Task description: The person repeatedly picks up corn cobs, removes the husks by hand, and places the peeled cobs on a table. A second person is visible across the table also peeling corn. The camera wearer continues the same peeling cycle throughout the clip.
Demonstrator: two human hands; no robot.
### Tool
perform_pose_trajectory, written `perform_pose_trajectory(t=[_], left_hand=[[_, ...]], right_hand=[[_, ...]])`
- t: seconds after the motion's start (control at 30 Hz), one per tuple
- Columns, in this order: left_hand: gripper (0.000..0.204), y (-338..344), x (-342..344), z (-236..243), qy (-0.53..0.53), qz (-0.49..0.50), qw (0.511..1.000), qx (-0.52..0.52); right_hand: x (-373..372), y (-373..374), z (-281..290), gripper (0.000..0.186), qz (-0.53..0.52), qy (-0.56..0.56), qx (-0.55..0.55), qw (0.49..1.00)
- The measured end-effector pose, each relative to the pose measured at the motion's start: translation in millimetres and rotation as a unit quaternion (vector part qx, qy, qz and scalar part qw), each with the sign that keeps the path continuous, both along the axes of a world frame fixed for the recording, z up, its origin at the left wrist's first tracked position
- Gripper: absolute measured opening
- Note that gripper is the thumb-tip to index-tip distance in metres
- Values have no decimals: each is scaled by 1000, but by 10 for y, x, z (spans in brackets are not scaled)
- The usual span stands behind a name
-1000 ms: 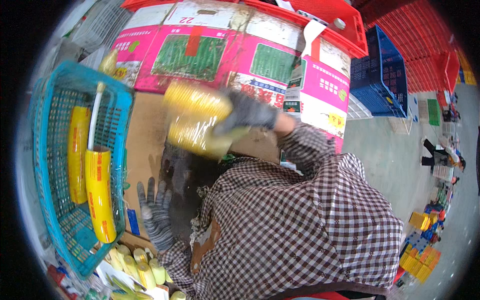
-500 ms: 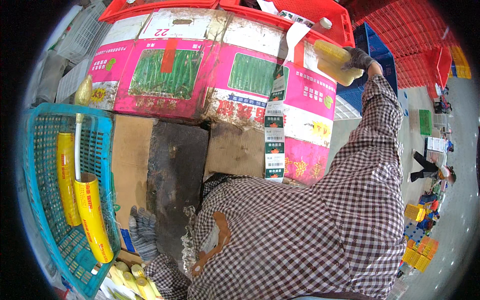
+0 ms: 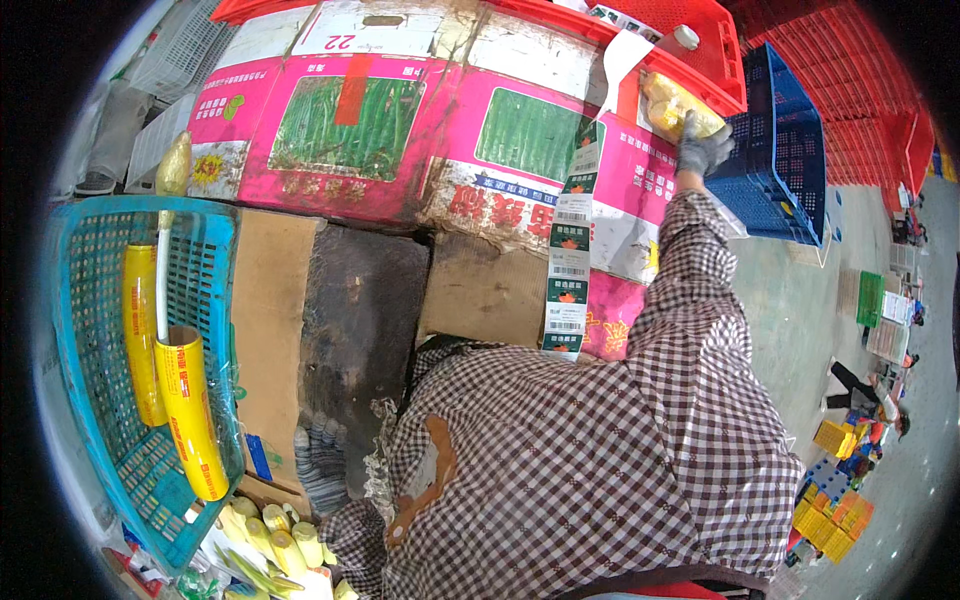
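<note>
My right hand, in a grey glove, grips a film-wrapped yellow corn pack at the far right edge of the pink-and-white cartons. My left hand, in a striped glove, lies open at the near end of a bare cardboard surface, beside my checked garment. To its left stands a teal basket with two yellow film rolls and a white rod. A strip of labels hangs down the cartons.
Cut corn cobs lie at the lower left. A red crate with a white scoop-like item sits at the top. Blue crates stand to the right. A person is farther off among yellow crates.
My right hand has carried the corn pack from the middle to the far right end of the cartons. My left hand has shifted a little, its fingers now less spread.
</note>
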State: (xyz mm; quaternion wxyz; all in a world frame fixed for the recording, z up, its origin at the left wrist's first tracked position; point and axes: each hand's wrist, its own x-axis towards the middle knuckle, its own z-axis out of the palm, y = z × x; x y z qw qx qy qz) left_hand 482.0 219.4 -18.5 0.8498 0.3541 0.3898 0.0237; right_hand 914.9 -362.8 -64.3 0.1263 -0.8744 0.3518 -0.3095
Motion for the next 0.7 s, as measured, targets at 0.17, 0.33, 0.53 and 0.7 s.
perform_pose_trajectory(t=[0.17,0.33,0.53,0.7], left_hand=[[46,-4,15,-51,6,-5,1000,-25],[47,107,-44,-154,-49,120,974,-188],[46,-61,-227,-58,74,66,994,-48],[39,-82,-253,153,-61,100,989,-86]], right_hand=[[186,146,220,80,-10,173,122,977],[-267,715,674,65,289,267,38,918],[-748,1690,451,30,540,370,111,748],[736,1460,824,29,596,250,-147,749]])
